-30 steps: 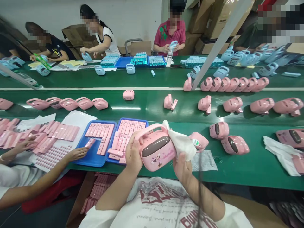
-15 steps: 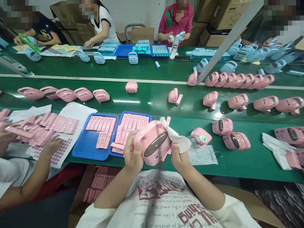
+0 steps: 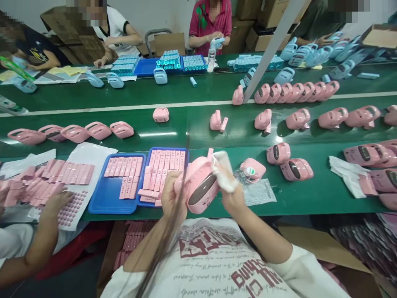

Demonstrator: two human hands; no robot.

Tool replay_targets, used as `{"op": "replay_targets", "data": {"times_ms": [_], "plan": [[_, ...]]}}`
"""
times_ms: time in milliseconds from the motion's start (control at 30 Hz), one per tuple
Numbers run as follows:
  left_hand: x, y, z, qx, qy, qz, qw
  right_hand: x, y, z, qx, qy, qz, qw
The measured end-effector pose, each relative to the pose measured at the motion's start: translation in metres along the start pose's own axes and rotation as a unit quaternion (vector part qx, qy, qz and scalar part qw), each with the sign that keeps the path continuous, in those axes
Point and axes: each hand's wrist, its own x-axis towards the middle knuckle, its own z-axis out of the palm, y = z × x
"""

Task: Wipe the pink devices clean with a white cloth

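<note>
My left hand [image 3: 172, 200] is closed round the handle side of a pink plastic device housing [image 3: 198, 184] with a dark oval window on its front. The housing is held tilted above the table's front edge. In my right hand [image 3: 232, 196] is a white cloth [image 3: 226, 171], pressed against the housing's right side. A narrow pink piece [image 3: 210, 153] sticks up behind the housing; how it is attached is hidden. Strands of hair hang across the view in front of my left hand.
Two blue trays [image 3: 105, 203] with pink strips stand to the left, beside a co-worker's hand [image 3: 58, 203] over a sticker sheet [image 3: 76, 211]. Pink housings [image 3: 297, 169] and a clear bottle [image 3: 242, 176] lie right. A slanted post [image 3: 263, 62] rises beyond; several people work opposite.
My right hand has moved up along the housing's right side with the cloth. The whole scene has shifted left as the camera turned. Across the table, a person's arm has lifted.
</note>
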Motion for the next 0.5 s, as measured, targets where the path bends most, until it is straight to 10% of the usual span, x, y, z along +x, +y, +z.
{"op": "replay_targets", "data": {"times_ms": [133, 367, 500], "plan": [[0.001, 0.000, 0.027, -0.107, 0.018, -0.076, 0.991, 0.012, 0.006, -0.021, 0.258, 0.092, 0.199, 0.941], [0.004, 0.007, 0.064, -0.202, 0.014, -0.281, 0.938, -0.001, 0.014, -0.054, 0.181, -0.045, -0.010, 0.982], [0.007, 0.005, 0.072, -0.212, 0.024, -0.378, 0.901, 0.011, 0.020, -0.052, 0.264, -0.077, 0.078, 0.958]]}}
